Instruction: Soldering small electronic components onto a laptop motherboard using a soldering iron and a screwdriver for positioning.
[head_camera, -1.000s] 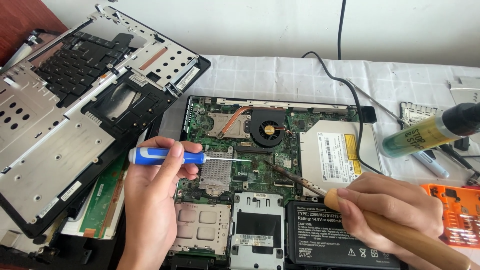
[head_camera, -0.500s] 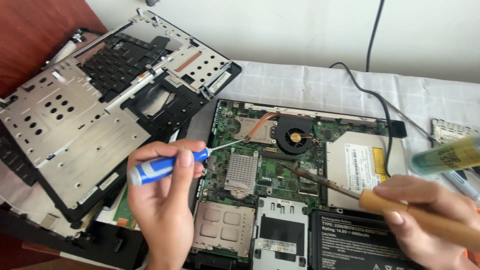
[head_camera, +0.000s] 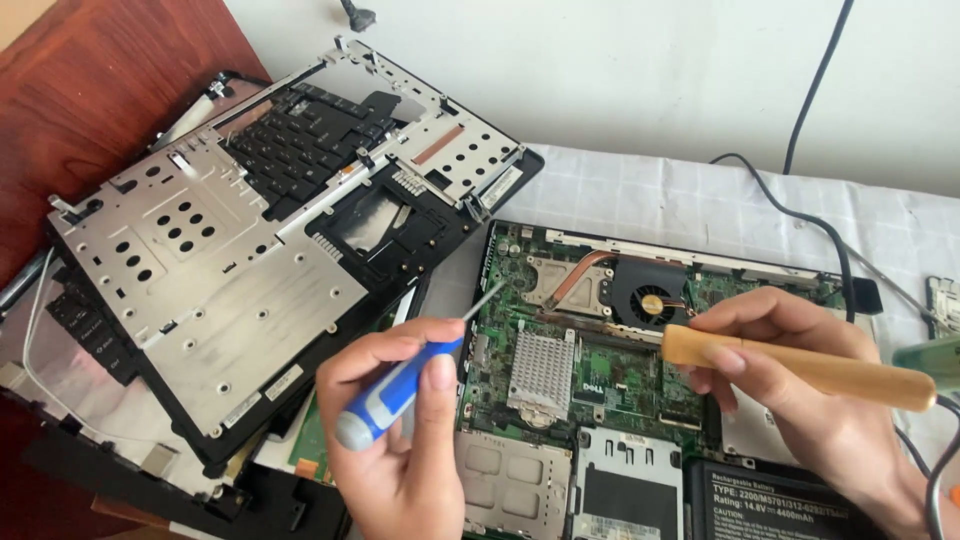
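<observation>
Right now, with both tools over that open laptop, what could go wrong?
The left hand holds a blue screwdriver whose tip hovers at the edge of the bare green circuit board; a slip might scratch it. The right hand holds a wooden-handled tool near the fan; it could knock small parts. The removed keyboard frame leans on a stack and may slide.

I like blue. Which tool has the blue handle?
The screwdriver in the left hand. The right hand holds a tool with a plain wooden handle.

Left hand (head_camera: 395, 440) grips blue screwdriver (head_camera: 400, 385); right hand (head_camera: 800, 385) holds wooden-handled tool (head_camera: 800, 365) over opened laptop (head_camera: 600, 370).
</observation>
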